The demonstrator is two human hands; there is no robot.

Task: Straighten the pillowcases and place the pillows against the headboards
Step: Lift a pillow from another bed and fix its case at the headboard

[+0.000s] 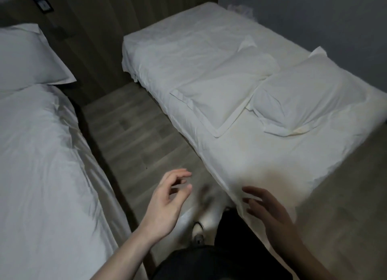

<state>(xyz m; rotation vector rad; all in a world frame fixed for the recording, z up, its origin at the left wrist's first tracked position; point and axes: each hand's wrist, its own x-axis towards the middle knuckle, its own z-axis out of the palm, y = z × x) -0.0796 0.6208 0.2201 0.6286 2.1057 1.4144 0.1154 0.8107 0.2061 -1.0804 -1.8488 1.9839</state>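
Note:
Two white pillows lie loose on the right bed (pixel 261 154), away from its headboard (pixel 117 18). The nearer-left pillow (pixel 222 87) has a flat flanged pillowcase edge. The right pillow (pixel 305 93) is puffier, with a crumpled case. A third pillow (pixel 27 55) rests at the head of the left bed (pixel 41 164). My left hand (pixel 167 202) hovers over the floor gap, fingers apart, holding nothing. My right hand (pixel 270 212) is open above the near corner of the right bed, apart from both pillows.
A strip of wood-look floor (pixel 134 133) runs between the two beds. A wood-panelled wall carries a dark switch plate (pixel 43 4) at top left. A grey wall (pixel 314 14) borders the right bed. My dark clothing and feet show at the bottom.

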